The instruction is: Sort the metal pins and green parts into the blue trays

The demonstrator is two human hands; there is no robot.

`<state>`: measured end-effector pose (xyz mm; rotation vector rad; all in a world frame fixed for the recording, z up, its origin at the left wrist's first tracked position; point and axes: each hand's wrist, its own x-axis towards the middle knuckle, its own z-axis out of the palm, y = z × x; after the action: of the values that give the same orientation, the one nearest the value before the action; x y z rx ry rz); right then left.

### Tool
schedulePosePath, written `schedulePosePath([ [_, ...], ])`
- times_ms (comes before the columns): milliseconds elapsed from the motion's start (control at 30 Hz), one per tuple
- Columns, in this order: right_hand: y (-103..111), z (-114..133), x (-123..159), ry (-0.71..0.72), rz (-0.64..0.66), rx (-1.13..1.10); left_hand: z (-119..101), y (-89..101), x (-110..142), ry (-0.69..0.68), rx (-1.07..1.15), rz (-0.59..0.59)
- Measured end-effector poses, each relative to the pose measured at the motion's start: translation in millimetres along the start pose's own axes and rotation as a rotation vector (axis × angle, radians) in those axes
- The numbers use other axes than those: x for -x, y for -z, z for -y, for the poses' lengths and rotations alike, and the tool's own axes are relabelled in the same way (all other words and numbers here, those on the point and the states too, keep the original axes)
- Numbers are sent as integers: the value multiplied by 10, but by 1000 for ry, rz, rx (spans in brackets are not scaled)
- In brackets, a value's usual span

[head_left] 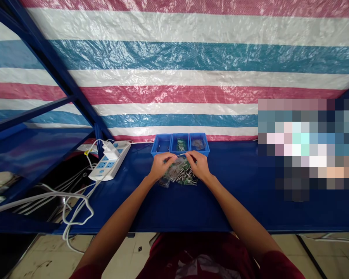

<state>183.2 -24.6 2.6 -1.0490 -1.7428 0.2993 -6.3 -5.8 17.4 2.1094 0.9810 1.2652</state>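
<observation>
My left hand [162, 166] and my right hand [199, 166] face each other over the blue table, fingers pinched. Between their fingertips is a thin, short metal rod [180, 155], one end in each hand; its exact kind is too small to make out. Under and in front of the hands lies a heap of loose metal rods [186, 176], mixed with clear plastic bags [174, 170] and some green pieces. Just beyond the hands stand three joined blue bins [180, 154]. The left bin holds a few thin pieces, the middle one green packets [181, 145], the right one clear bags [198, 144].
On the left a white power strip [109, 162] with a plugged-in adapter [111, 151] rests on the table, its white cables [75, 197] looping over the edge. A blue metal frame [72, 89] rises there. Striped plastic sheeting [174, 58] hangs behind. A blurred patch covers the right.
</observation>
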Motion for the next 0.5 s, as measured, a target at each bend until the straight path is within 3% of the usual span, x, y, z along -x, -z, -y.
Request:
schedulePosePath([
  [100, 0, -6, -9, -38, -46, 13, -13, 3, -38, 201, 218, -90],
  [267, -10, -3, -12, -37, -48, 12, 95, 43, -162, 505, 514, -424],
  [400, -13, -5, -11, -41, -35, 38, 212, 111, -187, 635, 538, -315],
  [500, 2, -22, -21, -61, -47, 68, 247, 164, -163, 557, 344, -196],
])
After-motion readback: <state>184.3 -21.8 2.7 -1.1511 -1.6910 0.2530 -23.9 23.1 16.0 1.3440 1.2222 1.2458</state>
